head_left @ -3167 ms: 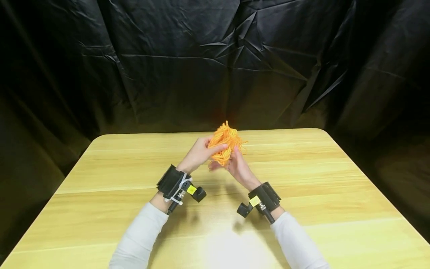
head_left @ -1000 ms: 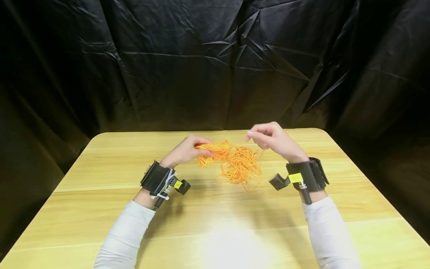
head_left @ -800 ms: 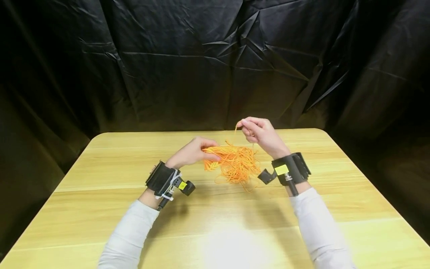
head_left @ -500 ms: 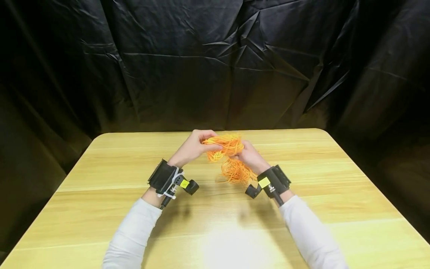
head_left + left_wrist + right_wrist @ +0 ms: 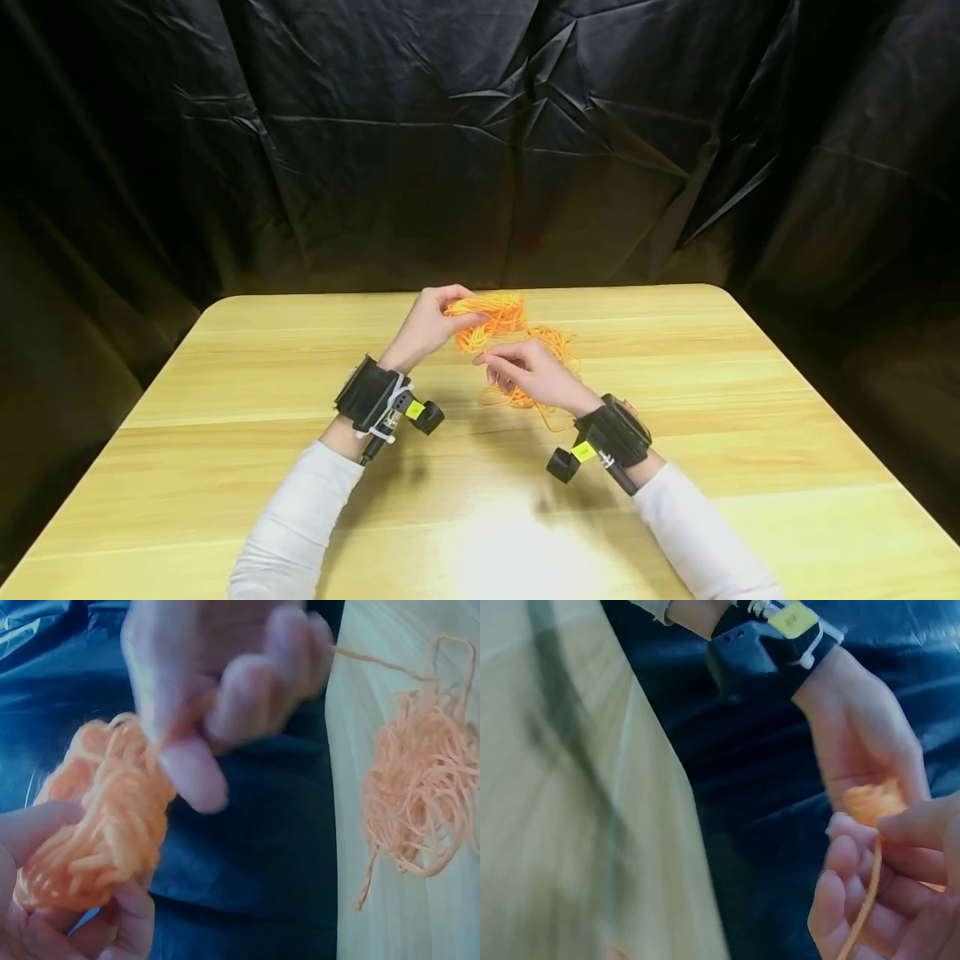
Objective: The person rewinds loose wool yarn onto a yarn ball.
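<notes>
A bundle of orange yarn [image 5: 504, 313] is gripped by my left hand [image 5: 423, 329] above the far middle of the table, thumb on its near side. My right hand [image 5: 534, 372] is just below and to the right of it, pinching a single yarn strand [image 5: 868, 904] between thumb and forefinger. In the left wrist view, that strand runs from the right hand to a loose, tangled yarn pile [image 5: 421, 784] on the table. The right hand partly covers this pile in the head view. Bundled loops [image 5: 112, 817] bulge out between the left thumb and fingers.
The light wooden table [image 5: 225, 500] has rounded far corners, and a black curtain [image 5: 375, 208] hangs behind it. Both wrists wear black bands with small cameras, the left camera [image 5: 427, 417] and right camera [image 5: 562, 465] jutting inward. A bright glare lies near the front.
My right hand has swung from the right side, up over and behind the bundle, then down to its near side, drawing the strand along. The left hand keeps holding the bundle, slightly raised.
</notes>
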A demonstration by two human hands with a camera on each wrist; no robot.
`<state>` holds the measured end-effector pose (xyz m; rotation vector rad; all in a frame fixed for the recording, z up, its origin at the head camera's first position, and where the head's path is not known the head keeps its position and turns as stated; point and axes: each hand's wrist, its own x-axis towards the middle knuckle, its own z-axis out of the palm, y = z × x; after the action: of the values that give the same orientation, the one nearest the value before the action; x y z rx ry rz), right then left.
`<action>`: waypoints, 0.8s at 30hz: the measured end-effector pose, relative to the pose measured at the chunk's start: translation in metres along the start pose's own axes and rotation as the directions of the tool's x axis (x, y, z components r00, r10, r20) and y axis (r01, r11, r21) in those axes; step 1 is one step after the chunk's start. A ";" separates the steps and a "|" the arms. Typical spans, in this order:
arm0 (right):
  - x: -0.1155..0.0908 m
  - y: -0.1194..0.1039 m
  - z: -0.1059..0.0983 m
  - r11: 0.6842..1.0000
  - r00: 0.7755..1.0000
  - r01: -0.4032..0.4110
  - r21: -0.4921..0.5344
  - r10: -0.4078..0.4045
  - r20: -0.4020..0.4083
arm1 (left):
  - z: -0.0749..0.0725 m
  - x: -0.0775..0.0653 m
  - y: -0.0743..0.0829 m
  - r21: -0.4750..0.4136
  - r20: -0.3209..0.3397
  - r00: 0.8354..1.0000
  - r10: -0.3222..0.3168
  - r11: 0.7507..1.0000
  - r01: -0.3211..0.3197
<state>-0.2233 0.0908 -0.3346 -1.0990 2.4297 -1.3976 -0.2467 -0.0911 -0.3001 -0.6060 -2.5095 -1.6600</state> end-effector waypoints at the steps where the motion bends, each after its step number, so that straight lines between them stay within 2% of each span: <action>1: 0.000 -0.004 -0.002 1.000 1.000 -0.001 -0.022 0.001 0.009 | 0.000 0.000 -0.001 0.021 0.008 1.000 -0.001 1.000 0.001; 5: -0.002 -0.018 -0.012 0.998 1.000 -0.012 -0.067 0.014 0.027 | 0.002 0.000 -0.004 0.110 0.057 0.998 0.003 0.994 -0.009; 8: -0.003 -0.029 -0.023 0.996 1.000 -0.010 -0.093 0.013 0.029 | 0.002 -0.001 -0.006 0.163 0.113 0.993 0.021 0.986 -0.039; 13: -0.001 -0.044 -0.041 0.993 0.999 -0.028 -0.116 0.032 0.029 | 0.001 -0.002 -0.008 0.174 0.205 0.977 0.065 0.980 -0.102; 19: 0.001 -0.051 -0.066 0.999 0.999 -0.045 0.020 0.045 -0.004 | 0.000 -0.004 -0.010 0.140 0.306 0.947 0.100 0.979 -0.149; 24: 0.004 -0.040 -0.073 0.987 0.997 -0.013 0.163 0.025 -0.073 | 0.000 -0.005 -0.008 0.101 0.384 0.913 0.141 0.976 -0.193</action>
<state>-0.2374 0.1269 -0.2608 -1.0008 2.3192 -1.6253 -0.2452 -0.0950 -0.3088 -1.1866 -2.6945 -1.4072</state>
